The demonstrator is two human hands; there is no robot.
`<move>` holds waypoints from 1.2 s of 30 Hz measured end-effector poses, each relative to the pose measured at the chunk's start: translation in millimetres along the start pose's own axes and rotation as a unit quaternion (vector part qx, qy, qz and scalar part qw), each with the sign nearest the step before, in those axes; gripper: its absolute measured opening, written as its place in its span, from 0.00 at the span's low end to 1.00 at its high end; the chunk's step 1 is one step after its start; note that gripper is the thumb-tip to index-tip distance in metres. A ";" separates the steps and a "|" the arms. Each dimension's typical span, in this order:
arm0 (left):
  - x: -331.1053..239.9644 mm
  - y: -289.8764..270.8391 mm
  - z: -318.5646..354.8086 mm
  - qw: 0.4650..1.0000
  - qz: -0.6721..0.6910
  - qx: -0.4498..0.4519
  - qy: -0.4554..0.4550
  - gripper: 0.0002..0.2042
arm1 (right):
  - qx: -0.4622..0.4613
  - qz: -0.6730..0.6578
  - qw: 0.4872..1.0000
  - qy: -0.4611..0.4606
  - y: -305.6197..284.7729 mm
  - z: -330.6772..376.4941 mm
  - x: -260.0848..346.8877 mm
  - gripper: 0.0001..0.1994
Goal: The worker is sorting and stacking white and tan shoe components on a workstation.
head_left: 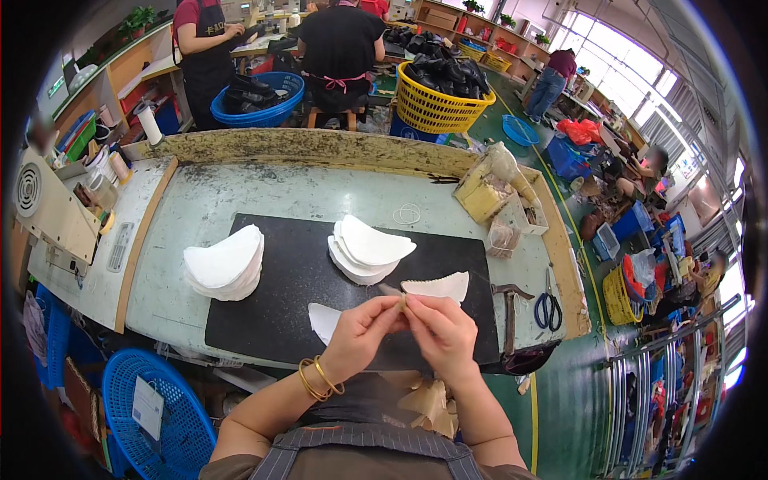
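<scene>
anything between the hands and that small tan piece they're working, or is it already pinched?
Nothing in the way: the left hand and right hand both pinch the small tan piece between fingertips, above the black mat.

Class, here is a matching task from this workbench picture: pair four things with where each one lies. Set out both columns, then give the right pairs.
Things
1. tall stack of white curved pieces
2. blue-handled scissors
3. single white scalloped piece
4. yellow plastic basket of dark goods

Places
A. floor beyond the table's far edge
B. left part of the black mat
C. just beyond the right hand
D. right end of the table, off the mat

Pairs: 1-B, 2-D, 3-C, 4-A
</scene>
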State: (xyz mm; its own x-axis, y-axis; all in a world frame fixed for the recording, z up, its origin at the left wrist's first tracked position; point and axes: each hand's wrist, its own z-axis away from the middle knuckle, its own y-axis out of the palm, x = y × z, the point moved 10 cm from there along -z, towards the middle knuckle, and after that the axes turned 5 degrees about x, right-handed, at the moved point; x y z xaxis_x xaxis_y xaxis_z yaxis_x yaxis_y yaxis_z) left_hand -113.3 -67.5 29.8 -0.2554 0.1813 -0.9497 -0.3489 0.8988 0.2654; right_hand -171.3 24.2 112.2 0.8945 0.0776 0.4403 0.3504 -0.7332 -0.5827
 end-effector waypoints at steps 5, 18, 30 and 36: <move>-29.3 6.8 6.7 0.979 -0.171 0.001 0.109 0.10 | 0.003 0.043 0.999 -0.023 -3.6 3.9 15.1 0.13; -15.8 25.5 8.4 0.973 -0.231 0.010 0.024 0.08 | 0.000 -0.099 0.971 0.219 -2.6 45.9 -35.2 0.07; 45.4 -25.5 26.6 0.856 0.479 -0.106 -0.165 0.07 | 0.194 -0.564 0.574 0.560 61.2 186.1 -80.1 0.10; 25.4 5.8 43.8 0.983 -0.084 0.046 -0.158 0.04 | 0.272 -0.217 0.903 0.251 4.5 113.3 -24.4 0.30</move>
State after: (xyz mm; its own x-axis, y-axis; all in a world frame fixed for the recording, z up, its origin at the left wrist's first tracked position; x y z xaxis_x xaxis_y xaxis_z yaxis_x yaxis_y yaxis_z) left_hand -82.4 -40.1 -0.1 0.0960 0.1284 -0.9871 -0.2763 0.9561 0.0975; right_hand -160.1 95.5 21.4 0.4491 -0.1387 0.8826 0.8445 -0.2566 -0.4701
